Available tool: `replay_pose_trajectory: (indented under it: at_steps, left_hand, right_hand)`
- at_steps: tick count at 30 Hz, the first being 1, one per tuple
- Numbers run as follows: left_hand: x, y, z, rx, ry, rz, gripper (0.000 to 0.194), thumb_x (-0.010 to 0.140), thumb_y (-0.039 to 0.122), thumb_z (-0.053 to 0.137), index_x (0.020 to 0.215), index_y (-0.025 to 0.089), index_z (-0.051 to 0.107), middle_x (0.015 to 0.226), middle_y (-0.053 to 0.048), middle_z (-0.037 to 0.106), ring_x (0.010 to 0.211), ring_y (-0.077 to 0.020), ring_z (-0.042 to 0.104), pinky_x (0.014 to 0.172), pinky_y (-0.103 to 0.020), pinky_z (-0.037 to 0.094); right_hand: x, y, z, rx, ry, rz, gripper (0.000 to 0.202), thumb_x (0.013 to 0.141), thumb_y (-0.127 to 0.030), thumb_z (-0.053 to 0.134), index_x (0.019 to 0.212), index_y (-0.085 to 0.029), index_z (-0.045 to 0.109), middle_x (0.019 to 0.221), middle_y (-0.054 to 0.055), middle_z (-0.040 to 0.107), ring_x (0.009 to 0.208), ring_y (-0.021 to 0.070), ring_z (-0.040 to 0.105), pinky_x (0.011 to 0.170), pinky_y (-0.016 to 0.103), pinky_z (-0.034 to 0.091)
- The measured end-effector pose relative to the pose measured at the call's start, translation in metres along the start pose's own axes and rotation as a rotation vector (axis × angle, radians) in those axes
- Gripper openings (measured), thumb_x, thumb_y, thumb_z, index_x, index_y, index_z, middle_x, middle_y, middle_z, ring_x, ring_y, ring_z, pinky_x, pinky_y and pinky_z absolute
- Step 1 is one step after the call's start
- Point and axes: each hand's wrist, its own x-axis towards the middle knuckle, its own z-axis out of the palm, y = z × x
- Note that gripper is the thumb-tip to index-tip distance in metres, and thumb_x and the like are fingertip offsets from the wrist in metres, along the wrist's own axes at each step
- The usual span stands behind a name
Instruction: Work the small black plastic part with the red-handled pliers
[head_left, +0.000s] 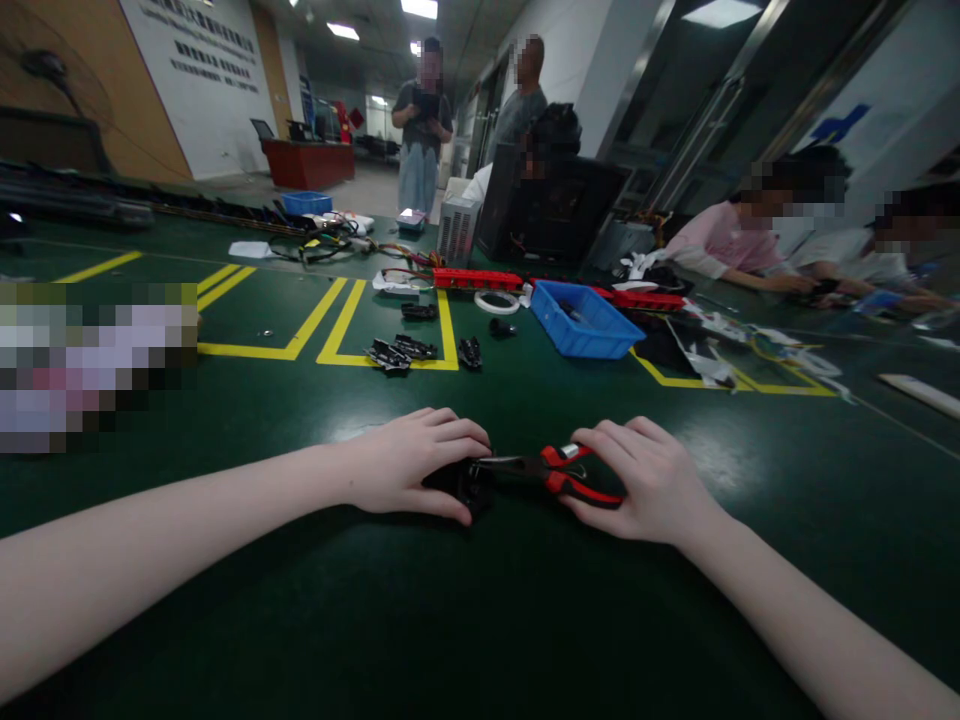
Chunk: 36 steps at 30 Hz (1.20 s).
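My right hand (645,480) is wrapped around the red and black handles of a pair of long-nose pliers (559,470), whose jaws point left. The plier tips meet a small black plastic part (472,485) on the dark green table (480,620). With fingers and thumb, my left hand (420,465) grips that black part from the left; much of it is hidden under the hand. Whether the jaws are closed on some piece of it is too small to tell. Beyond my hands lie several black plastic pieces (401,352) inside and beside a yellow-taped rectangle.
A blue bin (589,320) stands ahead to the right, beside a white ring (496,302) and a red strip (480,279). Cables (322,245) and a black computer case (551,205) are farther back. People sit at the right, and two stand behind.
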Motion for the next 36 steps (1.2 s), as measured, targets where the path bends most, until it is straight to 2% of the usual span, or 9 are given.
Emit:
replay_pose_trajectory:
  at_steps: [15,24,32,36]
  left_hand:
    - [-0.0006,-0.0007,0.0005,-0.006,0.003,-0.001,0.057,0.087,0.054,0.061,0.132,0.021,0.050,0.135,-0.011,0.051,0.116,-0.0279,0.051,0.096,-0.040,0.042]
    - [-0.0001,0.0000,-0.0025,-0.031,-0.018,-0.004,0.053,0.092,0.052,0.056,0.133,0.020,0.048,0.136,-0.010,0.052,0.116,-0.0270,0.051,0.097,-0.039,0.042]
    - [-0.0002,-0.0007,-0.0021,-0.030,-0.013,0.002,0.052,0.092,0.052,0.056,0.132,0.020,0.050,0.136,-0.011,0.052,0.117,-0.0274,0.050,0.097,-0.039,0.042]
    - [-0.0015,-0.0009,-0.0015,-0.036,0.006,-0.007,0.053,0.090,0.051,0.059,0.132,0.020,0.050,0.137,-0.011,0.051,0.119,-0.0276,0.050,0.098,-0.040,0.043]
  right_hand:
    - [0.0012,-0.0038,0.0010,0.138,-0.093,0.108,0.041,0.076,-0.048,0.063,0.101,-0.016,0.059,0.083,0.007,0.068,0.061,0.0165,0.056,0.061,0.032,0.041]
    - [0.0011,-0.0030,0.0033,0.049,0.016,0.071,0.045,0.076,-0.047,0.066,0.107,-0.015,0.058,0.093,0.010,0.069,0.077,0.0215,0.064,0.068,0.034,0.045]
    - [0.0018,-0.0022,0.0019,-0.016,0.068,0.000,0.046,0.077,-0.044,0.067,0.110,-0.013,0.057,0.094,0.012,0.070,0.082,0.0237,0.066,0.069,0.035,0.045]
    - [0.0034,-0.0032,0.0014,-0.014,0.079,0.014,0.046,0.076,-0.044,0.068,0.110,-0.015,0.058,0.093,0.011,0.070,0.083,0.0237,0.066,0.072,0.036,0.045]
